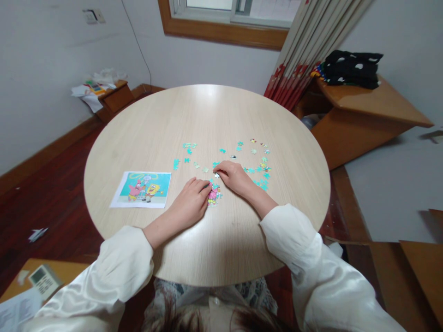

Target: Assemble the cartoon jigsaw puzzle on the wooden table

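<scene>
My left hand (192,200) lies on the table with its fingers stretched over the left edge of a small joined patch of jigsaw puzzle (213,196), mostly pink and teal; part of the patch is hidden under them. Just above the patch my right hand (233,176) is closed in a pinch, its fingertips at a small pale puzzle piece (217,175). A teal piece (216,164) lies right beside those fingertips. To the left is a printed reference picture (145,189) of cartoon characters on a teal background.
Loose puzzle pieces lie in an arc beyond my hands, with a teal cluster (262,184) at the right and others (176,164) at the left. The round wooden table (204,249) has a cabinet (374,115) at its right and a curtain (294,60) behind.
</scene>
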Tool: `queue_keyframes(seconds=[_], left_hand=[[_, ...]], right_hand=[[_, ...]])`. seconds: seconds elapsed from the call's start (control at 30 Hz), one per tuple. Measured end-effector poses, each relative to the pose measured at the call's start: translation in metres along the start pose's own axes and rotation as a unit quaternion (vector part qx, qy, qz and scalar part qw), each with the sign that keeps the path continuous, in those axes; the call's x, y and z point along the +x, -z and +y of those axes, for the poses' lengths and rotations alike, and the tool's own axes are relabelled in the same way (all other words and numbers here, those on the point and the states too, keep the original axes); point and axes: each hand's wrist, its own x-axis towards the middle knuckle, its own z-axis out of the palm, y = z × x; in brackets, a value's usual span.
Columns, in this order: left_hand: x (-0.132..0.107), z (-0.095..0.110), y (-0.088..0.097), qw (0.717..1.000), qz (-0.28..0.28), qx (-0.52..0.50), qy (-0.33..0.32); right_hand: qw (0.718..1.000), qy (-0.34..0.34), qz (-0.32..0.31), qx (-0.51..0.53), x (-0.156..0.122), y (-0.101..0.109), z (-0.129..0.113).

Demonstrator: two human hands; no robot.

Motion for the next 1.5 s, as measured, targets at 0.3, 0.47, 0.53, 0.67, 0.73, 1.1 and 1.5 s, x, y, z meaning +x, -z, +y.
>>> queue_keyframes(seconds=[0.3,0.47,0.53,0.67,0.73,1.1,1.5], left_hand=[[0.0,0.001,0.001,1.0,-0.007,0.011,0.006],[-0.001,-0.001,-0.001,1.0,0.0,0.011,0.005],[-0.001,-0.001,-0.002,1.0,0.007,0.006,0.0],[-0.002,0.0,-0.004,1.0,0.013,-0.001,-0.008],[-0.002,0.001,-0.004,1.0,0.012,-0.004,-0.008],[-0.005,0.006,-0.002,1.0,0.005,-0.016,0.021],[0.012,-0.01,0.006,0.997,0.04,-0.024,0.062]], right_hand=[[1.0,-0.007,0.013,0.006,0.002,0.0,0.0],[0.999,-0.02,0.044,0.019,-0.003,0.009,-0.003],[0.999,-0.009,0.033,0.02,-0.005,0.012,-0.004],[1.0,0.001,-0.021,-0.005,-0.007,0.014,-0.005],[0.999,-0.004,-0.034,-0.015,-0.006,0.014,-0.006],[0.999,-0.005,-0.033,-0.018,-0.007,0.013,-0.007],[0.999,-0.013,-0.03,-0.019,-0.008,0.016,-0.009]])
